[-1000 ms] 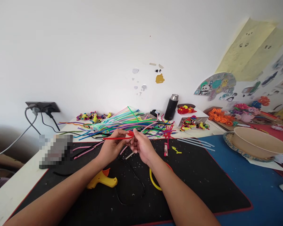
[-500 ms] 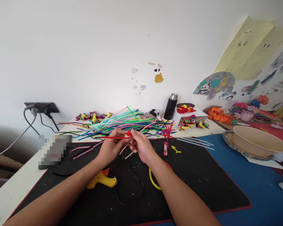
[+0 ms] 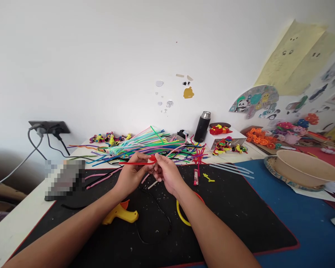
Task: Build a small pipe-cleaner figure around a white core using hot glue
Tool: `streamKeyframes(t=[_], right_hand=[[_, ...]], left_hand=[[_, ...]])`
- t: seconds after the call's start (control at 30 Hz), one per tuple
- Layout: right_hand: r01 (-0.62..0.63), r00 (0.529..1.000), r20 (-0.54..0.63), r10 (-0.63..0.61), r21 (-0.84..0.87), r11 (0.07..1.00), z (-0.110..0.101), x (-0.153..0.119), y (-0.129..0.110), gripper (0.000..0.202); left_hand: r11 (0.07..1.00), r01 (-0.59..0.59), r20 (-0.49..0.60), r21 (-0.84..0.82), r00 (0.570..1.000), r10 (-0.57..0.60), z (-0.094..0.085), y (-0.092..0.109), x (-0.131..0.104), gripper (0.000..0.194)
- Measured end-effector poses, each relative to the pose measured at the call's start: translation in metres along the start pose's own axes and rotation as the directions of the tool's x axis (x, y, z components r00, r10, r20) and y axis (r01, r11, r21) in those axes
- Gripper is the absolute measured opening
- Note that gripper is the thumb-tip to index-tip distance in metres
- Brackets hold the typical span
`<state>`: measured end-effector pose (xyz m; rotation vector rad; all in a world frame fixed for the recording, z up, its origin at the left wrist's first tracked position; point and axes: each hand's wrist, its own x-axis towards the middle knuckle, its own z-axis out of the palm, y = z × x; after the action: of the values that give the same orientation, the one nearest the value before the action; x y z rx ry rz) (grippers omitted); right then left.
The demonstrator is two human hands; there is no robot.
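Both my hands meet above the black mat (image 3: 229,216), pinching one red pipe cleaner (image 3: 135,163). Its straight end sticks out leftward past my left hand (image 3: 132,173), and a coiled red part sits between my fingertips. My right hand (image 3: 167,173) is closed on the coiled end, thumb on top. Beneath my left forearm lies a yellow glue gun (image 3: 123,214) with an orange part. A yellow ring (image 3: 181,216), partly red, is half hidden by my right forearm. Behind my hands spreads a heap of colourful pipe cleaners (image 3: 139,143).
A black thermos (image 3: 202,126) stands at the back beside a white box (image 3: 226,139) with small figures. Several glue sticks (image 3: 234,168) and a red-and-white lighter (image 3: 195,177) lie right of my hands. A beige bowl (image 3: 307,167) is far right. At left are cables plugged into a socket (image 3: 49,127).
Almost nothing differs. My hands keep the same pinch on the red pipe cleaner, and the view has shifted very slightly.
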<state>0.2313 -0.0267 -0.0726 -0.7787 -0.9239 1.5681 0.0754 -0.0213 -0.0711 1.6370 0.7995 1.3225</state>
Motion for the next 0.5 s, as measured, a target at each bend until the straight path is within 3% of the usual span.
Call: streamKeyframes(t=[0.5], right_hand=[[0.011, 0.999, -0.037, -0.014, -0.070, 0.997, 0.0008, -0.0003, 0.0014, 0.056]], left_hand=[[0.994, 0.028, 0.030, -0.105, 0.999, -0.025, 0.0041, 0.0088, 0.0016, 0.027]])
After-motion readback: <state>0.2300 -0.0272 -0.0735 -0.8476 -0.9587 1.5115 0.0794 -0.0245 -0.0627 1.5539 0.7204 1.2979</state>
